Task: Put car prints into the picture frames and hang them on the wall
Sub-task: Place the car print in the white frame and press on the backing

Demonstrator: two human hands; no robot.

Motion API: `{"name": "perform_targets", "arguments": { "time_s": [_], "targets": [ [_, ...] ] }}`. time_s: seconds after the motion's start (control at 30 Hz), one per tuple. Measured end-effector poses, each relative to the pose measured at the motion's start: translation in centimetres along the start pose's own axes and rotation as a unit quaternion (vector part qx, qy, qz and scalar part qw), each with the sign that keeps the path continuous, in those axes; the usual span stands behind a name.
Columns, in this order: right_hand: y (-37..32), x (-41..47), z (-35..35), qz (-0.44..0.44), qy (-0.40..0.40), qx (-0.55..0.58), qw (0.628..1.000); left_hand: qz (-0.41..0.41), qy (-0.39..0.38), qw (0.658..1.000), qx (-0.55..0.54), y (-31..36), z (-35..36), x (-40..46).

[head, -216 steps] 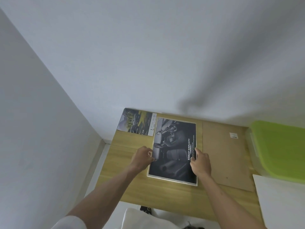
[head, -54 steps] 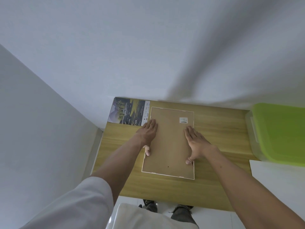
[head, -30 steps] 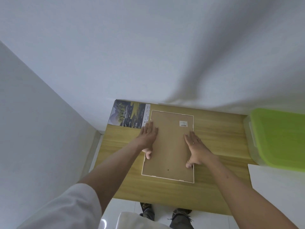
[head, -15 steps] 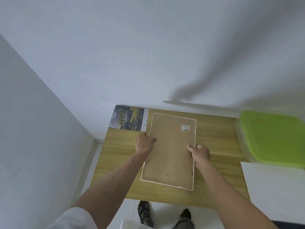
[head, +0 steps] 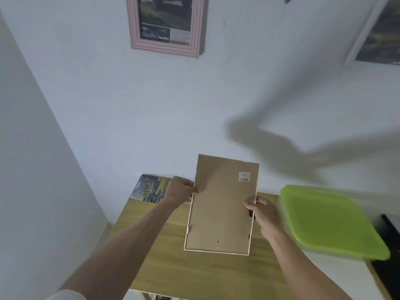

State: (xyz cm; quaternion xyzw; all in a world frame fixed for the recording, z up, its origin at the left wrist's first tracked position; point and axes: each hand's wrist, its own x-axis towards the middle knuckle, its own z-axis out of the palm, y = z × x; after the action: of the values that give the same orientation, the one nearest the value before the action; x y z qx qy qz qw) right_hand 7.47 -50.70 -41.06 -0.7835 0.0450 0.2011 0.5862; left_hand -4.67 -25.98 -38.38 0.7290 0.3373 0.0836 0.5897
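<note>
The picture frame (head: 220,204) is up off the wooden table (head: 201,276) now, no longer flat as a moment ago, its matte brown backing board facing us inside a thin white rim. The left hand (head: 178,192) pinches its nine o'clock edge and the right hand (head: 263,213) curls round the three o'clock edge. At twelve o'clock a pink ribbed frame (head: 165,24) hangs on bare white wall (head: 129,105), a glossy car print (head: 150,188) lies at ten o'clock, and a green lidded box (head: 329,219) crowds three o'clock.
</note>
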Motion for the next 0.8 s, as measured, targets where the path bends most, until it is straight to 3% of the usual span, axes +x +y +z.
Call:
{"name": "perform_targets", "arguments": {
  "time_s": [0.2,0.37,0.47,0.6,0.8],
  "targets": [
    [-6.4,-4.0,-4.0,-0.171,0.082,-0.073,0.979,0.145,0.072,0.986,0.042,7.4,3.3,-5.6],
    [-13.1,-9.8,-4.9,-0.317,0.0,-0.05,0.947,0.237,0.151,0.955,0.095,12.5,6.7,-10.8],
    [-16.5,-12.7,-5.3,-0.329,-0.015,-0.039,0.943,0.268,0.168,0.932,0.179,14.5,8.7,-13.6],
    [-18.9,-13.7,-6.9,-0.368,0.04,-0.042,0.928,0.292,0.177,0.906,0.251,16.4,11.0,-15.5],
    [-21.3,-12.6,-11.3,-0.377,0.054,-0.004,0.925,0.337,0.111,0.906,0.23,19.0,12.9,-16.3]
  ]
}}
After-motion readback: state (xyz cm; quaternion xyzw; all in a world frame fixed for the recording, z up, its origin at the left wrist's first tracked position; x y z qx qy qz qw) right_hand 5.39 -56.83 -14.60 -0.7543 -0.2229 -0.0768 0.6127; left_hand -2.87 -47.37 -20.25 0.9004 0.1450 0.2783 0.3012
